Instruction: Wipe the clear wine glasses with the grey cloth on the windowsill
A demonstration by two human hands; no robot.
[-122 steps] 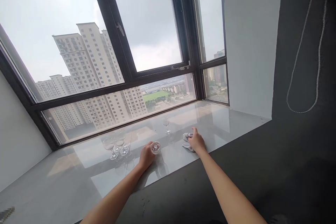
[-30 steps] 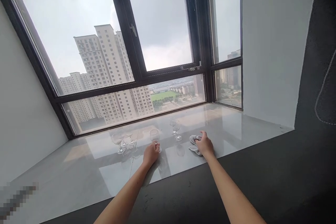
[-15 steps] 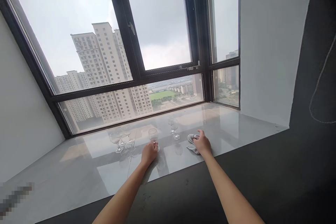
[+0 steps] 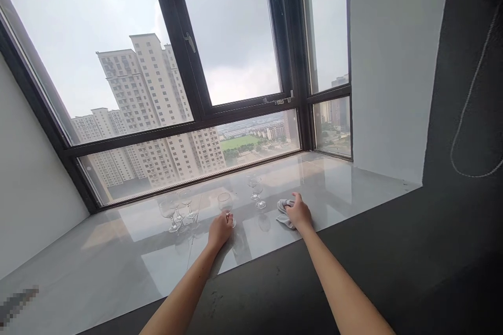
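Note:
My left hand (image 4: 220, 229) is closed around the stem of a wine glass (image 4: 225, 200), which stands upright on the glossy grey windowsill (image 4: 275, 243); its bowl shows above my fingers and part of its foot is hidden. To the right, my right hand (image 4: 299, 214) is closed on a crumpled light-grey cloth (image 4: 284, 214) resting on the sill. Between my hands and farther back stand two clear stemmed glasses (image 4: 258, 191), one partly behind the other. Left of my left hand is a cluster of three more stemmed glasses (image 4: 170, 212).
A dark-framed window (image 4: 196, 115) rises behind the sill, with tall buildings outside. The sill's front edge drops to a dark wall (image 4: 275, 293). A white cord (image 4: 456, 141) hangs at the right. A blurred, pixelated object (image 4: 18, 303) lies at the lower left.
The whole view has shifted slightly, so the scene sits a little farther left. Both hands keep their holds on the wine glass and the cloth, with hardly any movement.

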